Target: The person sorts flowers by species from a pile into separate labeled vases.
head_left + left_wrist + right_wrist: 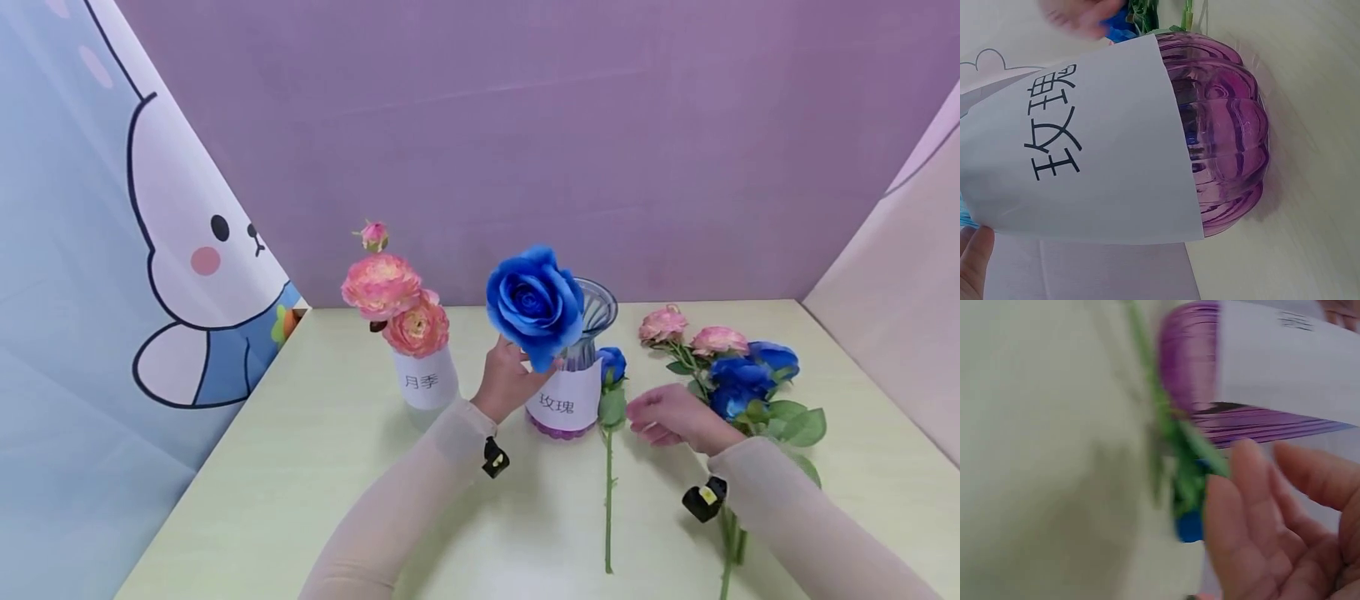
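Note:
My left hand [512, 379] holds the neck of a glass vase [596, 312] with a purple base [1235, 125] and a white paper label [1110, 150]. Its thumb lies at the label's upper edge in the left wrist view. A large blue rose [534, 300] stands at the vase's mouth, covering part of the hand. Just right of the vase, a smaller blue rose [612, 364] lies on the table, its stem [609, 500] toward me. Beside that rose is my right hand [675, 417], fingers loosely bent and apart, holding nothing [1272, 531].
Left of the hands stands a second vase [426, 383], white-labelled, with pink flowers [381, 286] in it. Pink flowers [718, 340] and more blue roses [738, 383] lie at the right, partly under my right forearm. A purple backdrop [525, 150] closes off the table's far edge.

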